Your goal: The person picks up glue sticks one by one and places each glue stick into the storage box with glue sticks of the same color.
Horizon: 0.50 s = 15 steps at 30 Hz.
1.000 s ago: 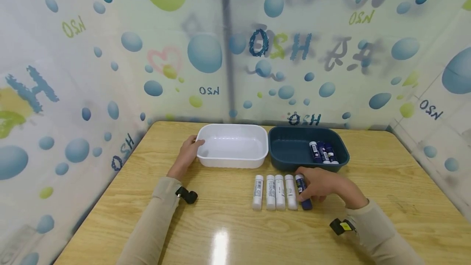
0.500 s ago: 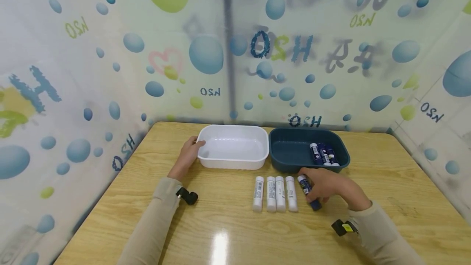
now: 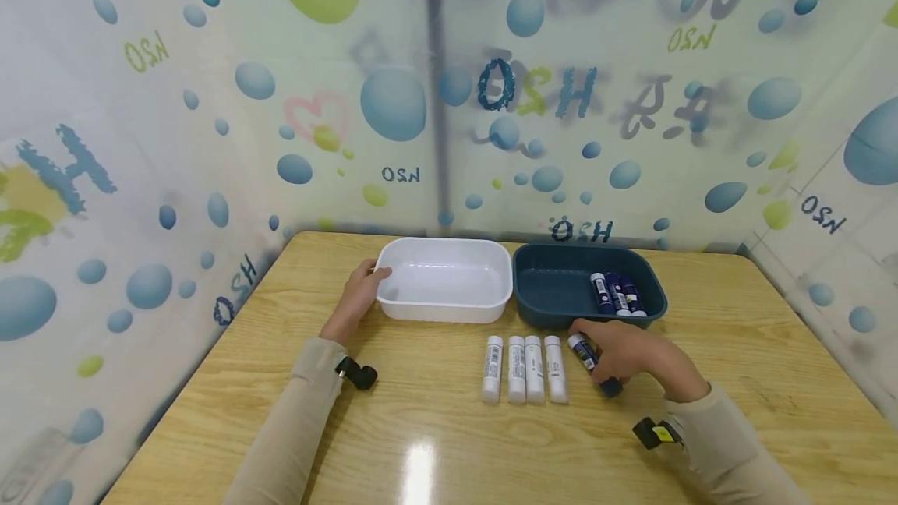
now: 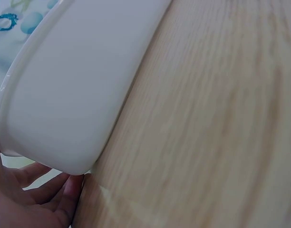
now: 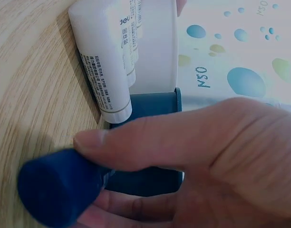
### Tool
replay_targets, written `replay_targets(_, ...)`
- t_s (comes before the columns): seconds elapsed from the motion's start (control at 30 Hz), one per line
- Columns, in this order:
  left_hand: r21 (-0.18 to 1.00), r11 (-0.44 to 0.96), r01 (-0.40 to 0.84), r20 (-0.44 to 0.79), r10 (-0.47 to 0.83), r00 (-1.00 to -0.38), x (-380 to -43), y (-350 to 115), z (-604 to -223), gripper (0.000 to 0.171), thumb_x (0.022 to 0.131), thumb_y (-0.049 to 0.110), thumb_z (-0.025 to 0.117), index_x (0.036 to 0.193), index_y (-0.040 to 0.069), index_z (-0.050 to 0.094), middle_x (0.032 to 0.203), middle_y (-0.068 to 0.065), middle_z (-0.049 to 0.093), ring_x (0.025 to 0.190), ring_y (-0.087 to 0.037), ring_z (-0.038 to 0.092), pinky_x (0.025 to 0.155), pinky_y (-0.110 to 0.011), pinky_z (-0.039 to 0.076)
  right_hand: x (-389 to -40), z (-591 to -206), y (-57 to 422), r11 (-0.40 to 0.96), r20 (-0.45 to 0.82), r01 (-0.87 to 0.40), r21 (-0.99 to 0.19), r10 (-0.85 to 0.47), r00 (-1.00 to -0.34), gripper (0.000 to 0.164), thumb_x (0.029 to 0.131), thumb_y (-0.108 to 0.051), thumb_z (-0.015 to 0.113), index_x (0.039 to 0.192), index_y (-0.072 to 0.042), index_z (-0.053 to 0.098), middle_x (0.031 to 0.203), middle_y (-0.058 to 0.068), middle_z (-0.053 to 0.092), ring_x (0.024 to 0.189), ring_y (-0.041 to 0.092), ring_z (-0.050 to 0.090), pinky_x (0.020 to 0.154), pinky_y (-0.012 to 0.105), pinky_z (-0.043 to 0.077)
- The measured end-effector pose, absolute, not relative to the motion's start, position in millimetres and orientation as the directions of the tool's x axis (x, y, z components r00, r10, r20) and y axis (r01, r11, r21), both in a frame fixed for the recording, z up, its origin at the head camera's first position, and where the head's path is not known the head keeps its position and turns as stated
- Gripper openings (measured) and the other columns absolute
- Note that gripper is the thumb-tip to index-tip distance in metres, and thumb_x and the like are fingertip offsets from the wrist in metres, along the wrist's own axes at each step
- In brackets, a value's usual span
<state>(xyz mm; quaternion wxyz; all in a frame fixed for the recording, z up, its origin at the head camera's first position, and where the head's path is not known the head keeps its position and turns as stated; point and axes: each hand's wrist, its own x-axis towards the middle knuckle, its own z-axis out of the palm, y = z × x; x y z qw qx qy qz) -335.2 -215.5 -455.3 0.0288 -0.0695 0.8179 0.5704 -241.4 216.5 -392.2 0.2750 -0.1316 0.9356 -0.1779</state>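
My right hand pinches a dark blue glue stick between thumb and fingers, slanted and low over the table. The right wrist view shows the thumb lying along one side of its blue end, with fingers beneath. To its left lie several white glue sticks in a row, labels facing up. My left hand grips the left end of a white bin, thumb over the rim. In the left wrist view the fingers curl against the bin's outer corner.
Right beside the white bin stands a dark teal bin, with three dark blue glue sticks lying in its right part. Both bins are near the back edge of the wooden table, before a curtain patterned with drops.
The dark blue glue stick has shifted right, away from the white row, and turned to a slant in my right hand. My left hand stays on the white bin.
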Motion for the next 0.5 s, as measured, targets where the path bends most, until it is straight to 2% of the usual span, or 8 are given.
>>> replay_targets(0.1,0.930,0.338,-0.144,-0.124,-0.082,-0.989,-335.3,-215.7,-455.3,0.058,0.107,0.038,0.046,0.156,0.007,0.038,0.160,-0.019,0.042,0.145,-0.036,0.045,0.122,-0.053,0.036,-242.4,-391.5,217.3,0.898,-0.447,-0.212,-0.385,-0.382,-0.809,0.064,0.082,-0.005,0.080,0.138,-0.021,0.053,0.111,0.010,0.059,0.086,0.023,0.057,0.066,0.034,0.050)
replay_targets(0.27,0.930,0.340,-0.141,-0.119,-0.085,-0.989,-335.1,-216.2,-456.0,0.058,0.106,0.037,0.046,0.155,0.007,0.040,0.156,-0.020,0.046,0.141,-0.036,0.048,0.119,-0.052,0.039,-242.4,-392.7,218.8,0.881,-0.424,-0.290,-0.374,-0.441,-0.791,0.062,0.081,0.001,0.073,0.133,-0.028,0.056,0.098,0.005,0.058,0.078,0.022,0.052,0.062,0.034,0.040)
replay_targets(0.5,0.929,0.339,-0.146,-0.124,-0.086,-0.989,-335.2,-216.6,-456.2,0.058,0.106,0.038,0.047,0.155,0.008,0.040,0.157,-0.019,0.045,0.142,-0.036,0.047,0.120,-0.053,0.038,-239.8,-390.9,222.8,0.848,-0.385,-0.382,-0.367,-0.512,-0.768,0.063,0.081,0.004,0.070,0.130,-0.032,0.056,0.083,0.001,0.052,0.069,0.017,0.046,0.059,0.030,0.034)
